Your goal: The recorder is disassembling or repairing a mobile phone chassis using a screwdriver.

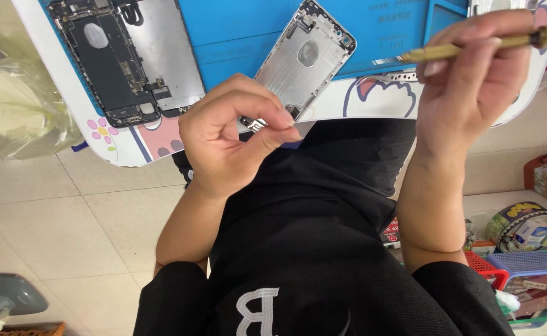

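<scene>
On the desk edge: silver phone shell, tilted, on the blue mat.
Left hand: fingertips pinching a small dark part just below the shell.
Right hand: clenched around a brass screwdriver, held level above the desk.
Far left: open phone with dark innards, apart from both hands.

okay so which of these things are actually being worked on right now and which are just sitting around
In hand:
left hand pinching a small phone part
right hand holding a brass screwdriver
silver phone housing

Lying about:
opened phone
plastic bag
blue basket
</scene>
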